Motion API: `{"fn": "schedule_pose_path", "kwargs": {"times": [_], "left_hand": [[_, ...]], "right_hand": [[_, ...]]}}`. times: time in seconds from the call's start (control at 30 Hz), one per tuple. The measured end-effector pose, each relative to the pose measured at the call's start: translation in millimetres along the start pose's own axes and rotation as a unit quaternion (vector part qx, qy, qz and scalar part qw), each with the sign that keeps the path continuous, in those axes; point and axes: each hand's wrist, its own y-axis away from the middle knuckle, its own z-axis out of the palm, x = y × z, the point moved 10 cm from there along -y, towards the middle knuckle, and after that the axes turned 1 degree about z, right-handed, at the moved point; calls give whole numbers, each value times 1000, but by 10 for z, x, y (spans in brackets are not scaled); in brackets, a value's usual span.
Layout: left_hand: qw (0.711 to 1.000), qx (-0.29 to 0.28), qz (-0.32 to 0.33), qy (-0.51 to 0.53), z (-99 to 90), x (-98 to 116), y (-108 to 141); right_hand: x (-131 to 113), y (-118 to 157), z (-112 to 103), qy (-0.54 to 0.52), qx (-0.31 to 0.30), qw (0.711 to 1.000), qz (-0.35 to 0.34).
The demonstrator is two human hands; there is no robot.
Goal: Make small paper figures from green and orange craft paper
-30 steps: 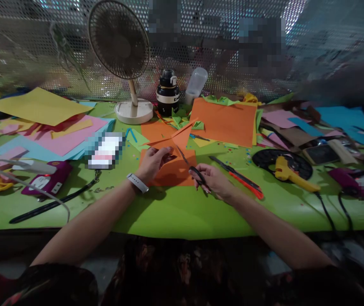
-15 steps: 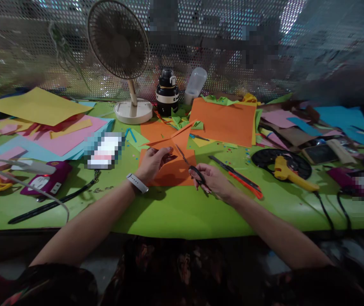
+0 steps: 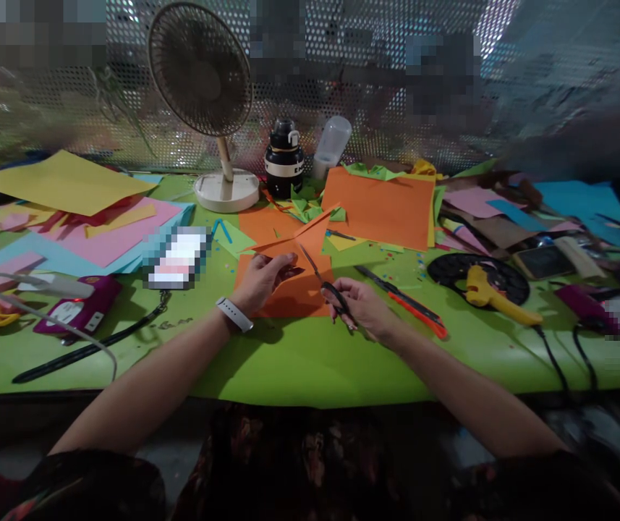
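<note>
My right hand [image 3: 361,307] is closed round the black handles of a pair of scissors [image 3: 330,288]. The blades point away and to the left, over orange paper [image 3: 304,297] on the green table. Close to the blade tips, my left hand [image 3: 263,278] has thumb and fingers pinched together at an orange sheet; its fingertips partly hide the grip. A white band circles the left wrist. Beyond the hands, a folded orange piece [image 3: 317,226] sticks up at an angle.
An orange-handled utility knife [image 3: 415,312] lies right of the scissors, with a yellow glue gun [image 3: 497,298] farther right. A phone [image 3: 178,257] lies to the left. Behind stand a fan [image 3: 226,189], a black bottle [image 3: 284,174] and a stack of orange sheets [image 3: 380,206].
Both hands and the scissors stay almost in place. The left thumb has shifted very slightly to the right; the view has moved a little.
</note>
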Motion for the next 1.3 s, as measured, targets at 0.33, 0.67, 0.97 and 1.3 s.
{"fn": "schedule_pose_path", "kwargs": {"times": [0.33,0.67,0.97,1.3], "left_hand": [[1000,-6,-8,-4,-2,-40,8],[1000,-18,-5,-22,-10,-62,3],[999,-21,-17,-36,-15,-95,7],[997,-33,-17,-73,-16,-108,13]], "right_hand": [[3,1,-3,22,6,1000,-7],[-36,-8,15,9,2,1000,-20],[-24,-3,8,19,7,1000,-17],[13,-41,8,9,2,1000,-23]]}}
